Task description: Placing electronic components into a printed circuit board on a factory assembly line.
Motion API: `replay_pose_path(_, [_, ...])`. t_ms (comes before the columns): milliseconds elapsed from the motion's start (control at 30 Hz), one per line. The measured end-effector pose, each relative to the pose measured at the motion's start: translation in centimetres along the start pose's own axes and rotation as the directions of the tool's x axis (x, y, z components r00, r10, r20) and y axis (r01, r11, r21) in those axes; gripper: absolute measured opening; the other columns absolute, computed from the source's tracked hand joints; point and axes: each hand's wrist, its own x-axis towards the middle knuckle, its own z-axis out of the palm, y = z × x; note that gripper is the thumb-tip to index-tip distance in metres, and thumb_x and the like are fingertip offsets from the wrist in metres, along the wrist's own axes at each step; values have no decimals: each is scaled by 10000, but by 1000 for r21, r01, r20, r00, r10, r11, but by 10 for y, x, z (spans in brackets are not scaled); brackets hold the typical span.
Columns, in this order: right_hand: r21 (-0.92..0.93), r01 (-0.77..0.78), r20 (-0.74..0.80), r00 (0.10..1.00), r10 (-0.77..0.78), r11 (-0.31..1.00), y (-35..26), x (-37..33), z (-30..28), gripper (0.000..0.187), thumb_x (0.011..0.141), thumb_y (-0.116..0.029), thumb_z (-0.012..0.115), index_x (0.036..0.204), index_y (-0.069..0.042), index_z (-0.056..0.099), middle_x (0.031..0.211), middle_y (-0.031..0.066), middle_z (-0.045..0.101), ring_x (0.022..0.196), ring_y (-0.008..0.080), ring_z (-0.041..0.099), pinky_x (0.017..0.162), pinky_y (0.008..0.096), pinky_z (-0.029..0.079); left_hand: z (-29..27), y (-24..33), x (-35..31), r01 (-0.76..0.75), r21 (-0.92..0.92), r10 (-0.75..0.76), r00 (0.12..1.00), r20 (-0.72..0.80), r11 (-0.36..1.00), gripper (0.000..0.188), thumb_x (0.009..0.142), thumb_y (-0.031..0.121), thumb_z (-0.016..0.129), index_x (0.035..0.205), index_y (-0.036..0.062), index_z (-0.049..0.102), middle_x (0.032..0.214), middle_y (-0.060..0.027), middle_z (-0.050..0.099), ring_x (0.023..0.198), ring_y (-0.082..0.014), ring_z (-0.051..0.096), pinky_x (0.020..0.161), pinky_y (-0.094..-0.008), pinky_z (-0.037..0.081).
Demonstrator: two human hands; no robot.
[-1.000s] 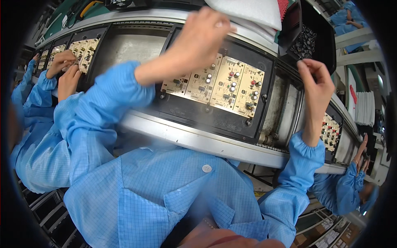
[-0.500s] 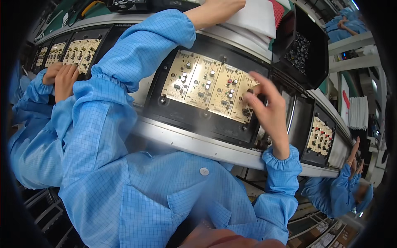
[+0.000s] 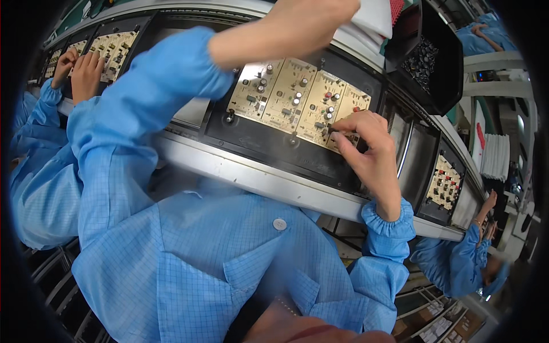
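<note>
My right hand (image 3: 370, 147) bends over the rightmost of several tan circuit boards (image 3: 274, 116), which lie side by side in a black carrier (image 3: 251, 137). Its thumb and index finger close together low on that board, around something small and dark that is mostly hidden. Round capacitors and small dark parts stand on the boards. My left arm reaches across the far left part of the carrier. My left hand (image 3: 291, 28) is above the far edge, smeared by motion, its fingers out of sight past the top of the picture.
A black bin (image 3: 426, 63) of small black parts stands at the far right, beside white foam sheets (image 3: 372, 17). A metal rail (image 3: 246, 180) runs along the near side. Another carrier (image 3: 437, 197) sits further right. A co-worker's hands (image 3: 83, 71) work over boards at the left.
My right hand has drawn its spread thumb and finger together and come down onto the rightmost board. My left forearm has swung nearer, covering the carrier's far left corner.
</note>
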Motion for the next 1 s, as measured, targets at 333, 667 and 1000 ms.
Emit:
replay_pose_path(333, [-189, 130, -78, 986, -147, 973, 4, -3, 27, 143, 783, -4, 738, 908, -49, 684, 809, 49, 615, 843, 222, 601, 905, 390, 387, -29, 11, -88, 335, -321, -265, 933, 243, 886, 114, 833, 56, 709, 926, 63, 645, 950, -32, 626, 1035, -232, 562, 944, -408, 350])
replay_pose_path(667, [-272, 163, -20, 984, -175, 948, -6, 6, 29, 130, 754, -5, 756, 859, -49, 695, 789, 51, 592, 840, 223, 589, 891, 402, 380, -3, -10, -106, -53, -176, 17, 980, -201, 983, 139, 767, 56, 685, 898, 55, 638, 927, -89, 583, 977, -282, 527, 872, -413, 372])
replay_pose_path(1000, [-513, 124, -165, 957, -239, 850, 22, 35, -31, 242, 840, -104, 749, 1075, -42, 736, 840, 55, 671, 806, 185, 629, 890, 341, 426, -21, 10, -100, 447, -464, -254, 871, 420, 765, 118, 823, 68, 727, 924, 81, 667, 1003, -11, 639, 1117, -226, 529, 986, -406, 326])
